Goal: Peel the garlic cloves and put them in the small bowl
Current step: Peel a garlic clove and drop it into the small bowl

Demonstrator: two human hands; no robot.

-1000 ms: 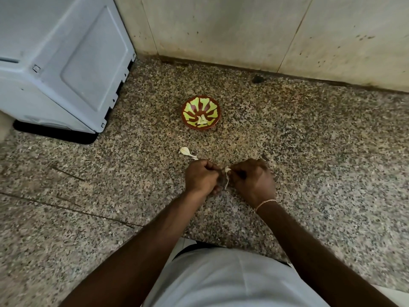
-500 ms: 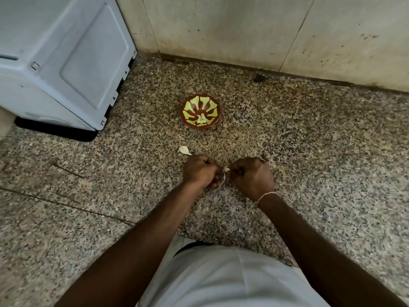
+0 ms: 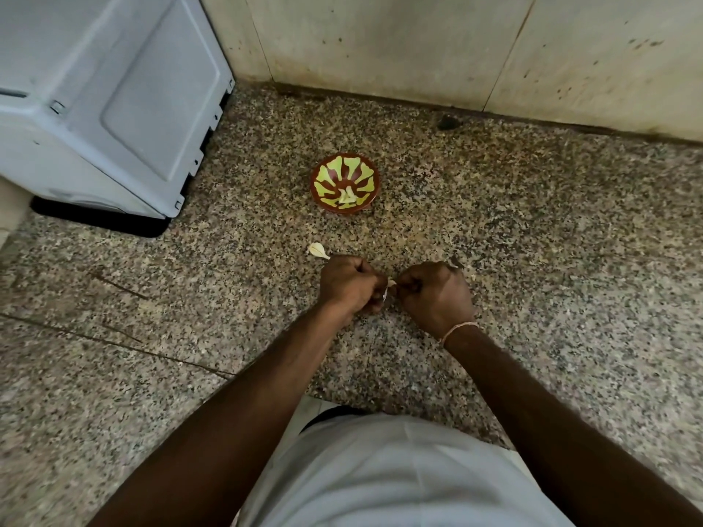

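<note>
My left hand [image 3: 352,285] and my right hand [image 3: 433,294] meet knuckle to knuckle over the speckled granite counter, fingers curled. Between them they pinch a garlic clove [image 3: 390,284], of which only a pale sliver shows. A small red-brown bowl [image 3: 345,183] with a yellow-green pattern stands beyond the hands and holds a pale peeled clove [image 3: 348,197]. An unpeeled white clove [image 3: 318,249] lies on the counter just left of and beyond my left hand.
A large grey appliance [image 3: 106,97] fills the back left corner. A tiled wall [image 3: 418,43] closes the counter at the back. Small scraps lie right of my right hand [image 3: 473,277]. A crack line [image 3: 114,344] crosses the counter at left.
The hands have stayed together on the clove, with small shifts of the fingers. The dangling strip of skin seen earlier between them is shorter now.
</note>
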